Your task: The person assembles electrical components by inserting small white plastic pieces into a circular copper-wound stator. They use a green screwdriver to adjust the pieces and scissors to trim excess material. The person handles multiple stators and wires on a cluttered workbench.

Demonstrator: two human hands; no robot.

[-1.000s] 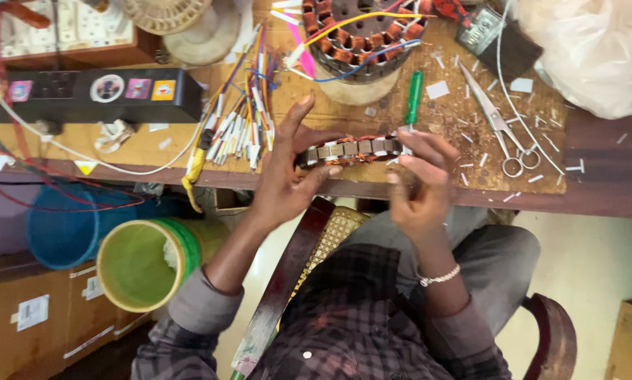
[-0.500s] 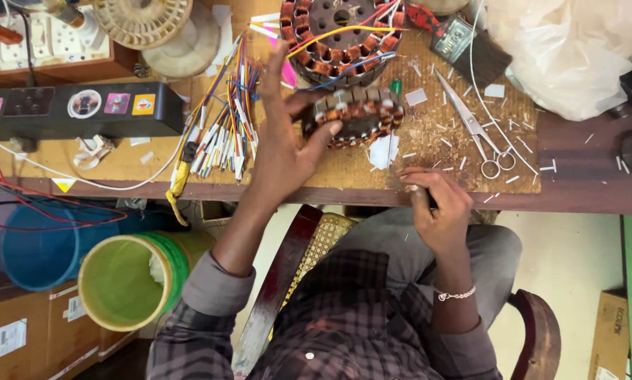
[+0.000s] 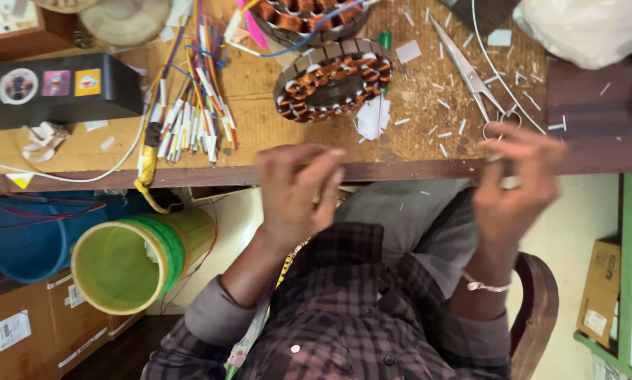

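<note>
A round motor stator (image 3: 333,81) with copper windings lies flat on the wooden workbench (image 3: 259,137), just beyond my hands. My left hand (image 3: 295,190) hovers over the bench's front edge below the stator, fingers loosely curled and holding nothing. My right hand (image 3: 520,183) is blurred, raised at the bench edge right beside the scissors' finger loops (image 3: 502,119). Its fingertips are pinched together, and a small white bit shows near them. Whether it is held I cannot tell.
A second wound stator (image 3: 302,17) sits at the bench's far edge. A bundle of coloured wires (image 3: 189,119) and a black box (image 3: 55,88) lie to the left; a white bag (image 3: 590,28) is far right. Below stand a green-yellow bucket (image 3: 129,257), a blue bucket (image 3: 20,239) and cardboard boxes (image 3: 20,324).
My left hand set the stator down on the bench and drew back to the front edge. My right hand moved right, toward the scissors' handles.
</note>
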